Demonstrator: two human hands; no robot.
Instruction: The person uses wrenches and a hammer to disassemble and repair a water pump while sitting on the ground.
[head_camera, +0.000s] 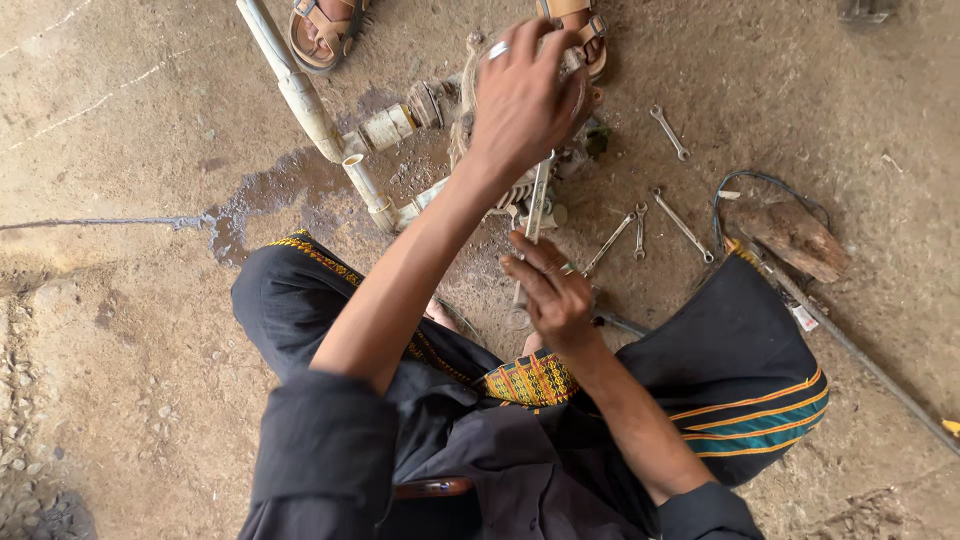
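My left hand (522, 95), a ring on one finger, rests on top of a dirty metal pump body (575, 150) on the concrete floor and covers most of it. My right hand (552, 290) is closed around the lower end of a long silver wrench (537, 205), which stands almost upright with its upper end against the pump under my left hand. White pipe fittings (385, 128) join the pump from the left. I sit low, in dark clothes with patterned trim over both knees.
Several loose spanners (683, 225) lie on the floor right of the pump. A white pipe (290, 85) runs up-left, with a wet patch (265, 195) below it. Another person's sandalled feet (322, 32) stand at the top. A wood scrap (795, 238), cable and long rod (870, 365) lie right.
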